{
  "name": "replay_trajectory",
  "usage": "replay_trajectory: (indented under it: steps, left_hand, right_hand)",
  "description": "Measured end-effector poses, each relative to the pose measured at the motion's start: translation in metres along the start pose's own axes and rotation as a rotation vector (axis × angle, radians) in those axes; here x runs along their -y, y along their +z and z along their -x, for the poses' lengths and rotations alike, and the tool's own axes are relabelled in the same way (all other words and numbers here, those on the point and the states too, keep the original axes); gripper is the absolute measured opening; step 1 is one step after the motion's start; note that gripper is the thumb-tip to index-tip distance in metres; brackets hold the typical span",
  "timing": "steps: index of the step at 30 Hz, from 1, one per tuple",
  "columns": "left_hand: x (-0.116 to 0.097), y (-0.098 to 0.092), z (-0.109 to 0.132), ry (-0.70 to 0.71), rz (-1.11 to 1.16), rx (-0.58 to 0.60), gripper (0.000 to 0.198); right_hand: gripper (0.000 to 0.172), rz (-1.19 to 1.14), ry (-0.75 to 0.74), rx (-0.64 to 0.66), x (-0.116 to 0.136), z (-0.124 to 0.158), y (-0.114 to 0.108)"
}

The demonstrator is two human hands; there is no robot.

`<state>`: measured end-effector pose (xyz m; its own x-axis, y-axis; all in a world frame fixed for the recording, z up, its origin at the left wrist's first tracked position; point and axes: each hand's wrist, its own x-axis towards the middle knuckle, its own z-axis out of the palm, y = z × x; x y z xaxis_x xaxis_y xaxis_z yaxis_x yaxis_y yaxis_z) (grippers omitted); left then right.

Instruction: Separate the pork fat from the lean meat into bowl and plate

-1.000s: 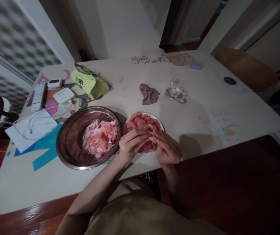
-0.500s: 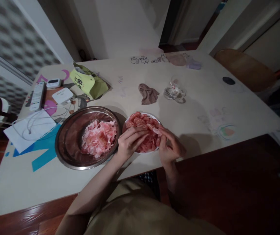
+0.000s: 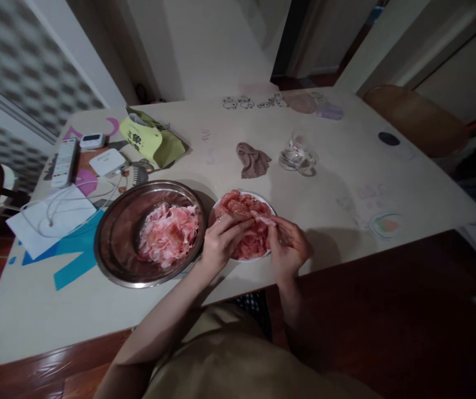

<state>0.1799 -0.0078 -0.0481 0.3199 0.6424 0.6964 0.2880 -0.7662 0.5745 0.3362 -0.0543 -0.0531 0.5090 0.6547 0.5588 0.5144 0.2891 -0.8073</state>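
Right hand (image 3: 290, 249) pinches one strip of raw meat (image 3: 265, 220) between thumb and fingers, while the left hand (image 3: 223, 238), fingers curved together, comes in from the other side; whether its hidden fingertips also grip the strip, I cannot tell. One ring shows on a left finger. Below both hands is one white plate (image 3: 269, 201) heaped with raw meat pieces (image 3: 240, 205), too overlapped to count. Just left of the left hand sits one stainless steel basin (image 3: 117, 244), holding a single pile of thin pink-and-white meat slices (image 3: 169, 235). Straight ahead of the hands, on the same table (image 3: 341, 166), lie one crumpled brown cloth (image 3: 253, 161) and, right of it, clear glassware (image 3: 298, 158), one piece or two being hard to say. Farther off, ahead and left of the left hand, stands one yellow-green packet (image 3: 150, 138) printed in black; 象 reads clearly, the smaller characters do not. Beyond the basin from that hand are one white remote control (image 3: 64, 163), two small white devices (image 3: 108, 162), the farther with a dark display, and one white sheet (image 3: 34, 233) under a looped cable. Well ahead and right of the right hand is one dark disc (image 3: 388, 138).
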Motion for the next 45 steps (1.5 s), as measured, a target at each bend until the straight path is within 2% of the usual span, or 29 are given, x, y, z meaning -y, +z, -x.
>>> replay_trajectory:
  steps: [8, 13, 18, 23, 31, 34, 37, 40, 45]
  left_hand:
    - [-0.005, 0.0, -0.005, -0.055, 0.013, -0.033, 0.023]
    - [-0.007, 0.001, -0.006, -0.07, 0.026, -0.064, 0.016]
    - [-0.006, 0.001, -0.004, -0.071, 0.033, -0.042, 0.018]
    - [-0.002, 0.0, -0.003, -0.068, 0.02, -0.006, 0.022]
    - [0.0, 0.004, -0.011, -0.074, -0.068, -0.017, 0.028]
    - [-0.001, 0.002, -0.02, -0.104, -0.115, 0.051, 0.031]
    - [-0.005, -0.002, -0.029, -0.126, -0.226, 0.205, 0.036]
    - [-0.013, -0.004, -0.037, -0.137, -0.349, 0.339, 0.042]
    - [-0.019, -0.005, -0.045, -0.146, -0.411, 0.405, 0.043]
  right_hand:
    - [0.012, -0.057, 0.02, 0.013, 0.014, -0.001, 0.007]
    - [0.015, 0.0, -0.058, 0.065, 0.012, 0.006, 0.007]
    - [0.018, 0.104, -0.135, 0.002, 0.006, 0.006, 0.005]
    - [0.014, 0.118, -0.093, -0.058, -0.001, 0.0, 0.001]
    - [0.013, 0.125, -0.072, -0.06, 0.0, -0.006, -0.002]
    - [0.011, 0.05, -0.015, -0.093, 0.003, -0.008, 0.0]
    - [0.013, -0.082, 0.088, -0.092, 0.006, -0.011, 0.002]
    - [0.011, -0.166, 0.128, -0.097, 0.008, -0.013, 0.003]
    - [0.011, -0.195, 0.132, -0.105, 0.006, -0.014, 0.0]
